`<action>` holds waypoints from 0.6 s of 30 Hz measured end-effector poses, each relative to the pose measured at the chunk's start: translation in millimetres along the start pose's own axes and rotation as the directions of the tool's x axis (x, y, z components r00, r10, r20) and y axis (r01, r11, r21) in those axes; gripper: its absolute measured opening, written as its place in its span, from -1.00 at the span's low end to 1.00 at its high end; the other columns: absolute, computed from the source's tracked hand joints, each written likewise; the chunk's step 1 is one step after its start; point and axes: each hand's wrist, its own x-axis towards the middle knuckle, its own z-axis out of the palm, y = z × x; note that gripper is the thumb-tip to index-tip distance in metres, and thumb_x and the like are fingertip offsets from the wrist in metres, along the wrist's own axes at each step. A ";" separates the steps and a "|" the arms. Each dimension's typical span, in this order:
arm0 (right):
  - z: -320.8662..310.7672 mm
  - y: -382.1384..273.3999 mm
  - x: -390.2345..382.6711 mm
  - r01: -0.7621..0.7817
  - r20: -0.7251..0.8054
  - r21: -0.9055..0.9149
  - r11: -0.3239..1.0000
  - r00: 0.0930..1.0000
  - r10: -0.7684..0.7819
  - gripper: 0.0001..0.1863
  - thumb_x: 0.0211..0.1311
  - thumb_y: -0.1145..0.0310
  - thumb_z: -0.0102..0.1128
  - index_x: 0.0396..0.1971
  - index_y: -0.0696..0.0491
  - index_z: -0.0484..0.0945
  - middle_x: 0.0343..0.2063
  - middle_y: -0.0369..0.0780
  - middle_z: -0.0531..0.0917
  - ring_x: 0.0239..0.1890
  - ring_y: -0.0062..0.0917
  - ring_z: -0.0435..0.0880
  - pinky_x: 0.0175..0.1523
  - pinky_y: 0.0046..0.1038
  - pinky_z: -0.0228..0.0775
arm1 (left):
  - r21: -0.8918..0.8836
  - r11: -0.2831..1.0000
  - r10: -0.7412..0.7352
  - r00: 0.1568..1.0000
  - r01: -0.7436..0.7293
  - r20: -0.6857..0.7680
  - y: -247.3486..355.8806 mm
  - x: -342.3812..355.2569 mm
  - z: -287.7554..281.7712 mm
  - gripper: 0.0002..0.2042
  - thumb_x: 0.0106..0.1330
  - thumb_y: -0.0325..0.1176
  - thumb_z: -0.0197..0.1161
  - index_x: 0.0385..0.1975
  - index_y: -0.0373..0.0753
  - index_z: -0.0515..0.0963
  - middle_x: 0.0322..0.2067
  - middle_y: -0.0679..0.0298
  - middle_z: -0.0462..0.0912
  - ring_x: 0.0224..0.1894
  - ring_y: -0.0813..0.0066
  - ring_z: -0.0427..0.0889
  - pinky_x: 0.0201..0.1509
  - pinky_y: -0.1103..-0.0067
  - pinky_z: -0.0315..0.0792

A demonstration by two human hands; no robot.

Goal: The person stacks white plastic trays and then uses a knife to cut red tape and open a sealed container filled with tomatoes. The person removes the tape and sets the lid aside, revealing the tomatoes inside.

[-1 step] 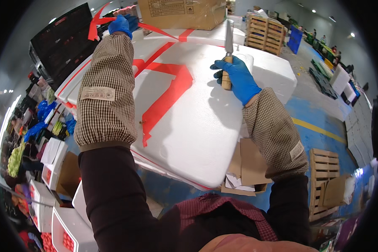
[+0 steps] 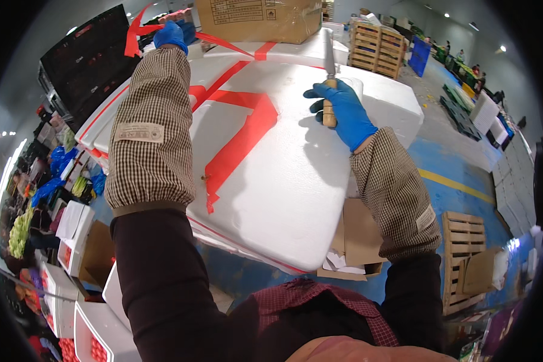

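Observation:
At the far left, my left hand [image 2: 170,35], in a blue glove, is closed on a strip of red tape [image 2: 226,45]. A loose end of the tape sticks out to the left of the fist, and the rest stretches right to a white foam box behind. My right hand [image 2: 351,117], also blue-gloved, grips a knife [image 2: 329,63] by its wooden handle, with the blade pointing away from me. It is above the right part of a large white foam box [image 2: 283,199]. More red tape [image 2: 241,145] lies folded and stuck across that box's lid.
A cardboard carton [image 2: 259,21] sits on the foam box behind. Black crates [image 2: 84,66] stand at far left, open foam boxes of red produce [image 2: 93,338] at lower left. An open carton [image 2: 359,235] and wooden pallets [image 2: 464,253] are on the blue floor at right.

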 end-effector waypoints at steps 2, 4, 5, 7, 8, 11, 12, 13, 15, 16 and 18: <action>4.1 4.9 -0.9 0.023 -0.046 -0.047 0.999 0.999 -0.025 -0.75 0.49 0.29 0.15 0.00 0.09 0.45 -0.23 -0.14 0.73 -0.38 -0.61 0.68 -0.41 -0.59 0.60 | 0.303 0.950 0.077 0.997 -0.080 0.023 -9.2 37.1 -17.1 -0.54 0.60 -0.08 -0.17 0.16 -0.28 0.51 0.04 -0.01 0.70 0.03 0.03 0.73 0.13 0.21 0.65; 3.4 8.3 -0.5 0.028 -0.068 -0.123 0.992 0.997 -0.036 -0.79 0.49 0.29 0.14 -0.03 0.08 0.45 -0.26 -0.15 0.73 -0.41 -0.63 0.68 -0.44 -0.60 0.59 | 0.837 0.466 0.368 0.923 -0.286 0.111 -10.2 68.1 -49.3 -0.56 0.56 -0.05 -0.10 0.18 -0.20 0.54 0.09 0.01 0.68 0.11 0.01 0.68 0.20 0.21 0.58; 2.4 9.5 -0.2 0.033 -0.064 -0.133 0.991 0.997 -0.042 -0.81 0.49 0.30 0.14 -0.07 0.07 0.46 -0.25 -0.16 0.74 -0.44 -0.64 0.68 -0.46 -0.60 0.57 | 0.874 0.362 0.434 0.888 -0.326 0.151 -3.6 79.2 -79.5 -0.56 0.55 -0.06 -0.08 0.18 -0.20 0.53 0.09 0.01 0.67 0.11 0.01 0.67 0.21 0.21 0.57; 1.1 11.0 1.5 0.020 -0.091 -0.162 0.987 0.995 -0.035 -0.66 0.45 0.23 0.18 0.06 0.13 0.46 -0.19 -0.12 0.73 -0.36 -0.55 0.66 -0.33 -0.55 0.62 | 0.869 0.399 0.479 0.875 -0.292 0.075 25.1 94.5 -163.0 -0.57 0.53 -0.07 -0.04 0.20 -0.20 0.52 0.11 0.00 0.65 0.13 0.01 0.65 0.23 0.21 0.55; 1.5 11.8 1.8 0.024 -0.075 -0.168 0.986 0.996 -0.037 -0.58 0.44 0.19 0.19 0.12 0.16 0.47 -0.15 -0.11 0.72 -0.32 -0.51 0.66 -0.27 -0.52 0.64 | 0.889 0.369 0.509 0.859 -0.270 0.050 45.3 97.8 -215.1 -0.57 0.52 -0.08 -0.02 0.20 -0.20 0.51 0.11 0.00 0.64 0.14 0.01 0.64 0.24 0.21 0.54; 4.6 12.5 1.2 0.076 -0.071 -0.270 0.960 0.993 -0.099 -0.62 0.48 0.18 0.15 0.08 0.15 0.49 -0.17 -0.11 0.72 -0.33 -0.57 0.65 -0.28 -0.57 0.63 | 0.952 0.267 0.581 0.813 -0.146 -0.038 119.0 84.0 -394.3 -0.56 0.48 -0.10 0.04 0.22 -0.20 0.49 0.14 -0.02 0.62 0.16 0.01 0.61 0.26 0.21 0.51; 5.8 12.6 0.3 0.096 -0.052 -0.288 0.953 0.992 -0.115 -0.63 0.48 0.17 0.14 0.06 0.14 0.49 -0.17 -0.11 0.73 -0.34 -0.58 0.65 -0.28 -0.57 0.63 | 0.969 0.232 0.600 0.796 -0.081 -0.077 144.3 70.3 -455.5 -0.56 0.47 -0.10 0.06 0.23 -0.20 0.49 0.14 -0.02 0.61 0.17 0.01 0.60 0.27 0.21 0.49; 7.2 12.7 0.0 0.115 -0.046 -0.257 0.959 0.990 -0.131 -0.72 0.49 0.22 0.15 -0.02 0.10 0.50 -0.20 -0.12 0.74 -0.39 -0.62 0.67 -0.36 -0.61 0.61 | 0.980 0.197 0.618 0.776 0.000 -0.124 170.8 48.5 -515.5 -0.55 0.46 -0.11 0.08 0.24 -0.21 0.48 0.15 -0.02 0.60 0.18 0.01 0.59 0.28 0.21 0.48; 8.5 12.1 -0.5 0.112 -0.059 -0.245 0.963 0.990 -0.130 -0.81 0.49 0.25 0.17 -0.12 0.06 0.51 -0.22 -0.14 0.76 -0.44 -0.68 0.68 -0.44 -0.64 0.59 | 0.975 0.135 0.641 0.735 0.177 -0.222 216.9 -2.8 -618.3 -0.54 0.44 -0.12 0.12 0.25 -0.21 0.47 0.16 -0.03 0.58 0.19 0.01 0.57 0.30 0.21 0.46; 8.4 11.4 -1.0 0.111 -0.058 -0.245 0.963 0.990 -0.129 -0.81 0.49 0.24 0.17 -0.13 0.05 0.50 -0.23 -0.15 0.76 -0.46 -0.70 0.66 -0.45 -0.64 0.57 | 0.956 0.102 0.645 0.713 0.276 -0.275 238.2 -32.3 -659.2 -0.53 0.42 -0.12 0.14 0.26 -0.21 0.46 0.17 -0.03 0.57 0.20 0.01 0.56 0.31 0.21 0.45; 7.9 9.8 0.5 0.117 -0.018 -0.240 0.964 0.992 -0.125 -0.81 0.49 0.23 0.18 -0.15 0.04 0.50 -0.25 -0.17 0.75 -0.48 -0.71 0.64 -0.47 -0.64 0.54 | 0.879 0.020 0.651 0.662 0.476 -0.373 269.3 -80.9 -715.2 -0.51 0.40 -0.14 0.18 0.27 -0.21 0.45 0.18 -0.04 0.55 0.22 0.01 0.54 0.32 0.21 0.43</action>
